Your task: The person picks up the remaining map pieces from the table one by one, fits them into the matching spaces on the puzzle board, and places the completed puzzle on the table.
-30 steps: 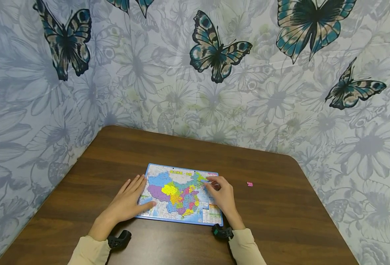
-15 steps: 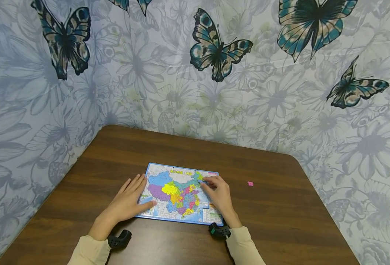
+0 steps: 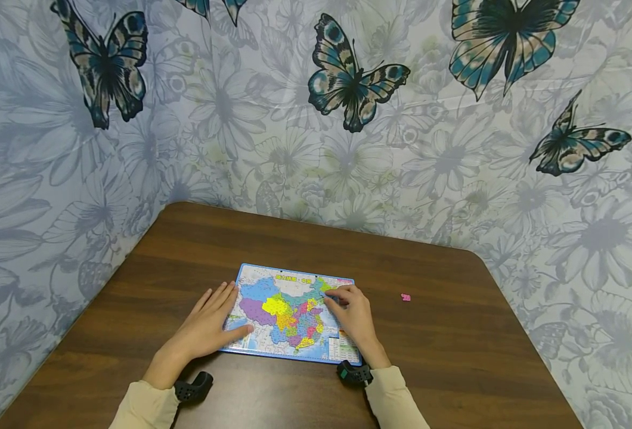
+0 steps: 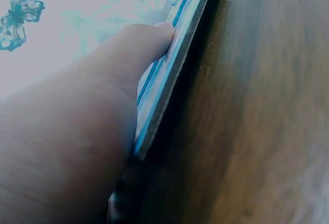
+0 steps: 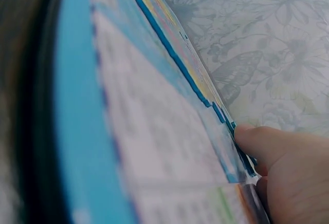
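Note:
On the table lies a map jigsaw puzzle (image 3: 300,288), a flat blue-edged board with brightly coloured regions. My left hand (image 3: 205,325) rests spread over its left side, fingers straight along the left edge, thumb on the lower left part. In the left wrist view the thumb (image 4: 146,39) lies on the board near its blue border. With thumb and index fingertips close together, my right hand (image 3: 355,313) is at the upper right of the coloured map. They pinch a small blue puzzle piece, mostly hidden by the fingertips. In the right wrist view the thumb (image 5: 257,139) is low over the board's surface.
A small pink puzzle piece (image 3: 405,297) lies on the brown wooden table (image 3: 445,345), right of the board. Behind the table hangs a floral backdrop (image 3: 273,149) with butterflies. Black bands (image 3: 194,388) are around both wrists.
My right hand has shifted slightly left over the map with the blue puzzle piece at its fingertips. The left hand, the board and the pink piece have stayed put.

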Motion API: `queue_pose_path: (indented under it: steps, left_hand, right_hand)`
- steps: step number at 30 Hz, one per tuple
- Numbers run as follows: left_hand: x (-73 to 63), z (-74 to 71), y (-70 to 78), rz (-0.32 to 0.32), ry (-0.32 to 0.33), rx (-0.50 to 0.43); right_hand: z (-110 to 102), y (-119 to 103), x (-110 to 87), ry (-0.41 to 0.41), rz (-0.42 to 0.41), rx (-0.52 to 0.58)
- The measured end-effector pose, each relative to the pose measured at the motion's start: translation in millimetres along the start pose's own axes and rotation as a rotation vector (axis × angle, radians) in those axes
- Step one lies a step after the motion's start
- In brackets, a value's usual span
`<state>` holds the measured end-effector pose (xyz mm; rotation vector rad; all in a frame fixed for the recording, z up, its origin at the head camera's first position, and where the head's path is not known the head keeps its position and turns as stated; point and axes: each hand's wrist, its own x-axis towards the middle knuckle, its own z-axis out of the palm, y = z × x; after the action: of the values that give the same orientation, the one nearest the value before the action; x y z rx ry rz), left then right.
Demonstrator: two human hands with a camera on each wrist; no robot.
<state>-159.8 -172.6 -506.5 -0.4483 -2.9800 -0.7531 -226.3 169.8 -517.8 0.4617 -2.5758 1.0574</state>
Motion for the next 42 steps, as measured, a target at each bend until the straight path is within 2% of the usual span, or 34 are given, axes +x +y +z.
queue_pose_path:
  steps: [12, 42]
  left_hand:
    - [-0.7, 0.2, 0.5, 0.007, 0.006, 0.0]
    - [0.2, 0.8, 3.1, -0.011, 0.001, 0.004]
  right_hand:
    - [1.7, 0.9, 0.0, -0.002, 0.013, -0.02]
    - [-0.1, -0.6, -3.3, 0.028, -0.014, -0.031]
